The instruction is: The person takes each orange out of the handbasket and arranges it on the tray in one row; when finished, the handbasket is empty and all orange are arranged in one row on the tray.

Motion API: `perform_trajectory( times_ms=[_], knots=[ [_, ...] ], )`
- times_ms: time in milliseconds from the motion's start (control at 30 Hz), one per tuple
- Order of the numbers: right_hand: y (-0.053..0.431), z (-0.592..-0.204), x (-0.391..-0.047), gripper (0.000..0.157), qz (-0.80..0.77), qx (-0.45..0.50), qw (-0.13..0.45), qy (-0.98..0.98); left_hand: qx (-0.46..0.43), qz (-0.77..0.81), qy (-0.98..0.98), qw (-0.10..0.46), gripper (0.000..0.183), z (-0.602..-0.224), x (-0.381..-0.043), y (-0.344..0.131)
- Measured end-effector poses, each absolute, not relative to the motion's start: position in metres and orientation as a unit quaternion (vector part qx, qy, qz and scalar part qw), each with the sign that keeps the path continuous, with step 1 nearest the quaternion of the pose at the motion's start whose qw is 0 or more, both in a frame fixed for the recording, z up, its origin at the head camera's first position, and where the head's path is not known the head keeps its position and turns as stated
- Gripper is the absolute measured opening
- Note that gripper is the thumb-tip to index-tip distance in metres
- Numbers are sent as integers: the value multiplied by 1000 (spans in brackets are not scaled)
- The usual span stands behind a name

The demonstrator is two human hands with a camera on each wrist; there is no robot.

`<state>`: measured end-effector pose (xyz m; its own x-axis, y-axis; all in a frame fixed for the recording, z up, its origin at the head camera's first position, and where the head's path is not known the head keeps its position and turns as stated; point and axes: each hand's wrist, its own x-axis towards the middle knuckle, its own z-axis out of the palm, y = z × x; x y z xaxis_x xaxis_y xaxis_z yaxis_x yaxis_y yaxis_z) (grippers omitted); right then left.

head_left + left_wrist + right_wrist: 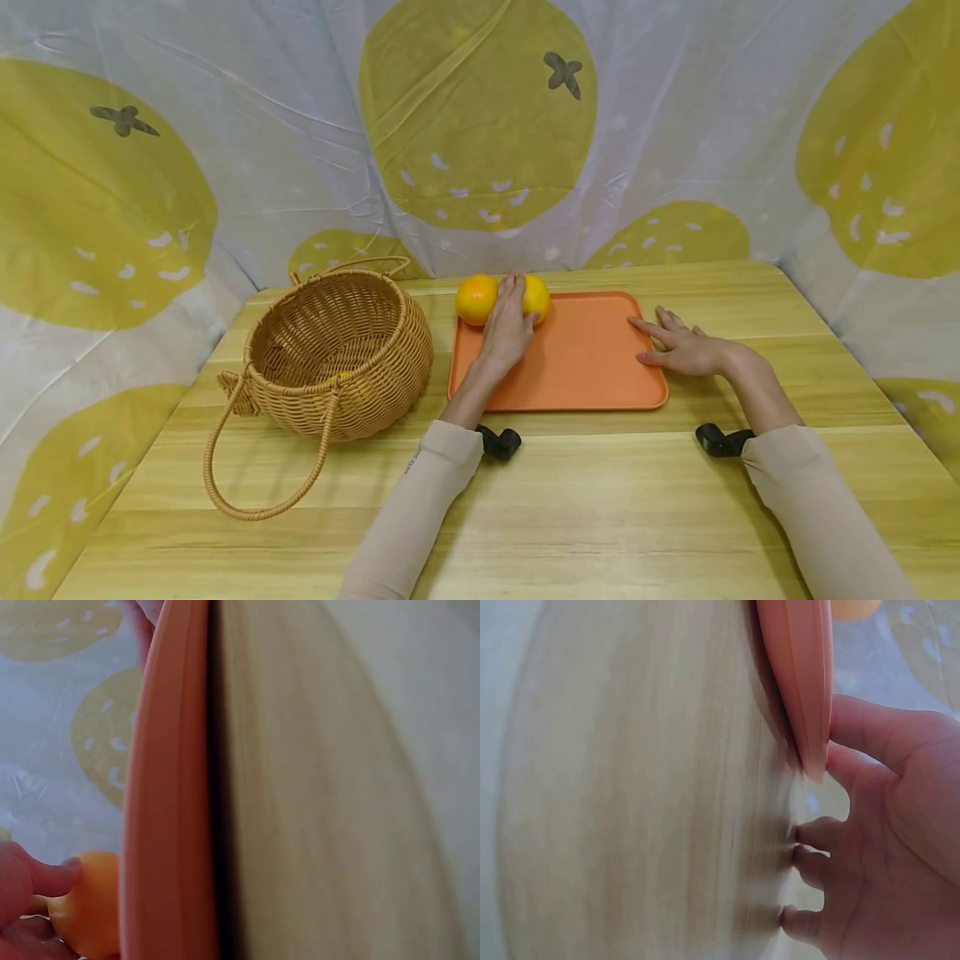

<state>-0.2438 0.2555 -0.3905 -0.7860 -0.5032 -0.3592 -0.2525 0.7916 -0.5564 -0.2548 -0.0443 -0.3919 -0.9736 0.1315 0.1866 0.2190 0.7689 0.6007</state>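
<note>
Nearest, L sleeve (408, 517) & R sleeve (825, 508), both beige, reach in over the wood table (600, 517). A small blk device (501, 442) shows just past the L cuff, another blk unit (722, 440) by the R cuff. Off to the L, the near handle (258, 515) of the wicker basket (401, 362) hangs down toward the camera; basket's round, open-topped, w/ a bit of smth yellow (337, 377) low inside, mostly hidden, can't tell what. Orange tray (585, 367) lies flat on the table to the basket's R, just beside it, not touching.

R hand (684, 348) is at the tray's R edge, fingers spread apart; per R wrist view, thumb & index touch the rim, other fingertips rest on the table. L hand (508, 329) reaches over the tray's L part, thumb on one side & fingers on the other, clamped on the R orange (537, 298), which is at the tray's far edge, L of ctr. L orange (476, 300) sits right next to that hand, at the tray's far L corner.

Basket's far handle (360, 260) stands out behind its rim. At the very back, a wht cloth (660, 125) w/ big yellow fruit prints (472, 125).
</note>
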Motion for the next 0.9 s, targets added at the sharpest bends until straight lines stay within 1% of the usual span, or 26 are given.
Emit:
perform_trajectory(
  times_ms=[133, 267, 467, 700, 900],
  knots=[
    [255, -391, -245, 79, -245, -209, 253, 912, -76, -309, -946, 62, 70, -387, -252, -45],
    [255, -389, -245, 80, -246, -211, 253, 912, -64, -296, -951, 60, 70, -374, -247, -44],
    [255, -392, -246, 80, -250, -210, 252, 911, -92, -301, -948, 44, 67, -343, -236, -43],
    [258, -393, -247, 82, -252, -209, 252, 911, -127, -335, -933, 17, 67, -285, -232, -54],
    [256, -392, -247, 79, -248, -210, 254, 911, -145, -368, -918, 29, 64, -220, -239, -76]
  ],
)
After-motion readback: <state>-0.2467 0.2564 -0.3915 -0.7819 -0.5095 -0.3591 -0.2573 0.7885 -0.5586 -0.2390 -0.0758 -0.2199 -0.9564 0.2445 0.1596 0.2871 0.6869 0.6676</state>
